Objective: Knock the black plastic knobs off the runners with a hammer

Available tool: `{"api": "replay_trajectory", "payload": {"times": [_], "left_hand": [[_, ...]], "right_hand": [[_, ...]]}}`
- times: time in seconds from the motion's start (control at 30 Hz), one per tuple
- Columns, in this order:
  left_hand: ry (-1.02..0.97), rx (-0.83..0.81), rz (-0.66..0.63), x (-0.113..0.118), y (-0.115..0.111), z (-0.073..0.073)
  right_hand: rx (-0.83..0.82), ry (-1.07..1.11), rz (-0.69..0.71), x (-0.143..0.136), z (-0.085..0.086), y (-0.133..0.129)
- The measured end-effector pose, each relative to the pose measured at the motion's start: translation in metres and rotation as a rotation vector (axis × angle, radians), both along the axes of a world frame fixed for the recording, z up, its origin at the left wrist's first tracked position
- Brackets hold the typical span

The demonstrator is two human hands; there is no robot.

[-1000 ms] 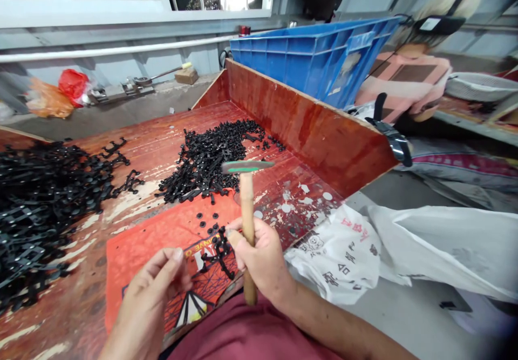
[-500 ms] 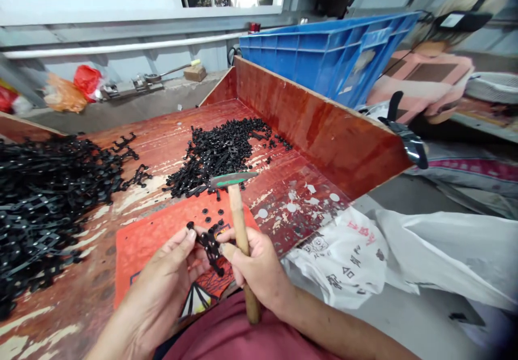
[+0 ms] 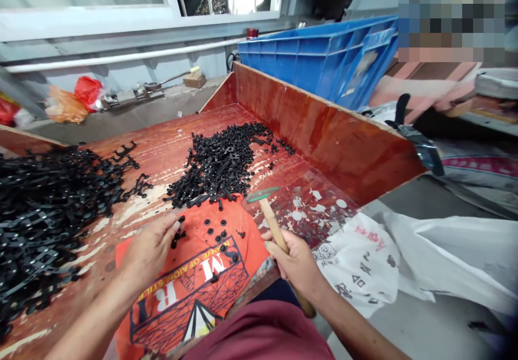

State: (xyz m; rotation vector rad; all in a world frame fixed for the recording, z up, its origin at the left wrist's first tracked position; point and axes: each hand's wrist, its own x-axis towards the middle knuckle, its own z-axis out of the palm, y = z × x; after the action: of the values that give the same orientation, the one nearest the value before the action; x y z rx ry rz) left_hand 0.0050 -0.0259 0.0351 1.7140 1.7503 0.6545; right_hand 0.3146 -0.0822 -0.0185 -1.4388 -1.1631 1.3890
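My left hand is closed on a small black linked part, above the left edge of an orange printed cloth. The fingers partly cover that part. My right hand grips the wooden handle of a hammer just right of the cloth, its greenish head pointing away from me. Several small black round pieces lie on the cloth. Beyond it is a heap of small black parts. A larger pile of black linked parts covers the left of the red wooden table.
A red wooden side board borders the table at right, with a blue crate behind it. White sacks lie at lower right. A person in pink is at upper right. Tools and plastic bags lie along the ledge.
My hands have moved apart, the left one leftward with the black part and the right one rightward with the hammer. More of the cloth's print now shows.
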Motion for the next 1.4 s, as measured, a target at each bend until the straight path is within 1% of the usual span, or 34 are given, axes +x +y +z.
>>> {"api": "replay_trajectory", "payload": {"times": [0.03, 0.07, 0.13, 0.2, 0.37, 0.5, 0.6, 0.8, 0.93, 1.03, 1.1, 1.2, 1.27, 1.33, 1.4], "left_hand": [[0.011, 0.009, -0.027, 0.001, 0.003, -0.003], [0.001, 0.006, -0.022, 0.002, 0.005, -0.006], [-0.013, -0.011, 0.025, 0.005, 0.008, -0.009], [0.025, -0.033, 0.053, 0.008, 0.01, -0.014], [0.086, -0.098, 0.001, 0.016, 0.016, -0.025], [0.113, -0.065, -0.023, 0.022, 0.016, -0.027], [0.134, -0.075, -0.029, 0.027, 0.016, -0.028], [0.265, -0.073, -0.03, 0.034, 0.017, -0.03], [0.321, -0.072, -0.018, 0.038, 0.017, -0.026], [0.459, -0.032, -0.032, 0.04, 0.015, -0.021], [0.522, -0.005, -0.043, 0.041, 0.014, -0.02], [0.518, -0.002, -0.035, 0.041, 0.013, -0.021], [0.49, 0.0, -0.028, 0.04, 0.013, -0.022], [0.482, 0.021, -0.038, 0.04, 0.013, -0.023], [0.494, 0.052, -0.06, 0.041, 0.012, -0.023]], "right_hand": [[-0.003, -0.022, 0.013, 0.001, -0.003, -0.001], [-0.008, -0.04, 0.03, 0.002, -0.005, -0.001], [-0.019, -0.07, 0.059, 0.002, -0.007, -0.002], [-0.033, -0.088, 0.08, 0.002, -0.007, -0.001], [-0.078, -0.097, 0.088, 0.001, -0.004, 0.002], [-0.081, -0.095, 0.082, 0.001, -0.004, 0.002], [-0.094, -0.097, 0.082, 0.002, -0.005, 0.001], [-0.077, -0.101, 0.101, 0.003, -0.003, 0.0], [-0.018, -0.124, 0.169, 0.005, 0.004, 0.002], [0.064, -0.276, 0.227, 0.006, 0.014, 0.005], [0.168, -0.397, 0.241, 0.006, 0.022, 0.009], [0.328, -0.493, 0.266, 0.001, 0.036, 0.017], [0.399, -0.54, 0.319, -0.006, 0.043, 0.024], [0.45, -0.607, 0.389, -0.015, 0.045, 0.03], [0.488, -0.687, 0.444, -0.022, 0.043, 0.034]]}}
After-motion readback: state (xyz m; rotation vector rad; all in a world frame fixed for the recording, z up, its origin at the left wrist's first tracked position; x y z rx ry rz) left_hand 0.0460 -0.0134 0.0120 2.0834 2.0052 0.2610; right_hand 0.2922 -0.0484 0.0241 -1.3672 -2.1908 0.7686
